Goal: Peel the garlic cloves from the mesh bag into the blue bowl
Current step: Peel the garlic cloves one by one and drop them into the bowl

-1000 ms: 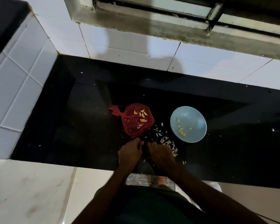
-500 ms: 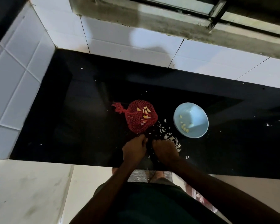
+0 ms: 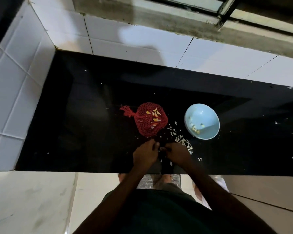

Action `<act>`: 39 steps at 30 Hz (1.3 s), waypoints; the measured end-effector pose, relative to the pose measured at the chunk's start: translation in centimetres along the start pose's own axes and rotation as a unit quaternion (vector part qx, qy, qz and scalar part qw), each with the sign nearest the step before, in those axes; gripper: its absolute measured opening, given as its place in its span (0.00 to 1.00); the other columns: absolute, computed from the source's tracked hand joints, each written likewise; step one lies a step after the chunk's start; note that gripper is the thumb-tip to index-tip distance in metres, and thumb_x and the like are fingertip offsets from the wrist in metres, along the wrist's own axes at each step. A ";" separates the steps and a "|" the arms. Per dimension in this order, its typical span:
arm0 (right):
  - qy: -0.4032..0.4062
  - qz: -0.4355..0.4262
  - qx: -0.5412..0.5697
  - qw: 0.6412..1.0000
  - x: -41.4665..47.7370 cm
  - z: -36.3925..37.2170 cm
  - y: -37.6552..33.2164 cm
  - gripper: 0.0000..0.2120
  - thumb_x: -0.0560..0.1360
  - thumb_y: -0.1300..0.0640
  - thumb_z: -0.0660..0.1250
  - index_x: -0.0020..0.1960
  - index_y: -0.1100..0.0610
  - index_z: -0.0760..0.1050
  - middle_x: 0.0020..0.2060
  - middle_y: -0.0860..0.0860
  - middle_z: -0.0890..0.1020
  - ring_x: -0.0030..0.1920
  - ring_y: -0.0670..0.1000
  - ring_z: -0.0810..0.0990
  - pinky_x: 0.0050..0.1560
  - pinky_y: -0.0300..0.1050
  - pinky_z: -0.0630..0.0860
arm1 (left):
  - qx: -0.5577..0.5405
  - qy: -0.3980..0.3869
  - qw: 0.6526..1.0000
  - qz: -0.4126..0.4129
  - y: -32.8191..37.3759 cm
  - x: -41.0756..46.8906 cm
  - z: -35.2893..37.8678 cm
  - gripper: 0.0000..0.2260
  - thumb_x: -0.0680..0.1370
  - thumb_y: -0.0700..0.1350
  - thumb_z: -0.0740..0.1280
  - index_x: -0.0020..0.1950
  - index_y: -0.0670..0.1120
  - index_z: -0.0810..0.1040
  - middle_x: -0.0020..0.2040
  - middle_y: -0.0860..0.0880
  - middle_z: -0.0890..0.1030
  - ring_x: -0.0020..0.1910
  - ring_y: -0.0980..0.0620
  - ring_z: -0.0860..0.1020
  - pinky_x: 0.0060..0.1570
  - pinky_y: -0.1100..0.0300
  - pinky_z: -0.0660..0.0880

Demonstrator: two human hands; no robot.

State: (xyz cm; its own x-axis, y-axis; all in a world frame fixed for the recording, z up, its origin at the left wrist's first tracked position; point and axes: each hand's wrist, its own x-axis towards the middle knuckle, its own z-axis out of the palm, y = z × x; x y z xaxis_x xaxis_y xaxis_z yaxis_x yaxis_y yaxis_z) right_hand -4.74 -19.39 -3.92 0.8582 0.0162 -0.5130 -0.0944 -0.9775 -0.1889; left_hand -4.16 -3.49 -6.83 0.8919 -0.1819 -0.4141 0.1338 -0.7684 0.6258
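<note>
The left hand (image 3: 145, 155) and right hand (image 3: 177, 154) hang close together over the worktop (image 3: 91, 124), near the middle of its front edge. Both have their fingers curled inward, with the fingertips meeting in the narrow gap between the hands. A pale bit (image 3: 159, 150) shows there, pinched by both hands. It is too small and dim to say whether it is a clove.

The mesh bag (image 3: 150, 122) lies on the worktop just behind the hands, about midway between the front and back edges. It is red, and its knotted end points toward the left end. Several yellowish cloves (image 3: 155, 114) show through the netting in its upper part.

The blue bowl (image 3: 210, 114) stands to the right of the bag, apart from it and at about the same depth. A few peeled cloves (image 3: 195, 128) lie in its lower left part.

White peels (image 3: 183, 141) lie scattered between the bag and the bowl, and they trail forward to just beside the right hand. Single flecks lie farther off toward the right end.

White tiles (image 3: 134, 39) rise along the back edge and the left end of the worktop. A stained window ledge (image 3: 159, 16) runs above the tiles at the back.
</note>
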 end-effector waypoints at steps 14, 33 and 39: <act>0.059 -0.054 -0.030 0.996 -1.0 0.5 0.4 0.10 0.79 0.48 0.63 0.58 0.45 0.78 0.49 0.51 0.85 0.48 0.57 0.84 0.44 0.45 0.73 | -0.015 -0.057 0.998 0.018 -0.8 0.5 -0.4 0.09 0.83 0.54 0.59 0.55 0.52 0.76 0.53 0.49 0.83 0.52 0.44 0.81 0.49 0.52 0.75; 0.022 -0.059 -0.139 0.988 0.5 -0.8 -1.0 0.12 0.77 0.49 0.64 0.54 0.52 0.83 0.49 0.54 0.85 0.52 0.59 0.84 0.48 0.48 0.78 | 0.005 -0.029 0.999 0.025 -1.1 0.7 0.5 0.08 0.83 0.53 0.60 0.57 0.53 0.77 0.55 0.48 0.84 0.54 0.43 0.81 0.51 0.50 0.77; 0.008 -0.066 -0.235 0.970 -0.9 0.4 -2.6 0.11 0.81 0.56 0.59 0.61 0.52 0.76 0.53 0.51 0.83 0.53 0.56 0.84 0.45 0.48 0.78 | 0.005 -0.022 1.000 0.009 -1.2 0.6 0.4 0.10 0.84 0.53 0.59 0.57 0.51 0.76 0.55 0.46 0.83 0.54 0.41 0.81 0.49 0.51 0.74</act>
State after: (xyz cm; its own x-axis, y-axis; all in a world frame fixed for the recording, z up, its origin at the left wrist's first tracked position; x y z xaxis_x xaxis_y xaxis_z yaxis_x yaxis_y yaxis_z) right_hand -5.48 -16.79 -3.34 0.8550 0.1483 -0.4970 0.2540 -0.9552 0.1520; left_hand -4.01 -2.93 -8.11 0.8746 -0.2224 -0.4308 0.1125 -0.7712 0.6266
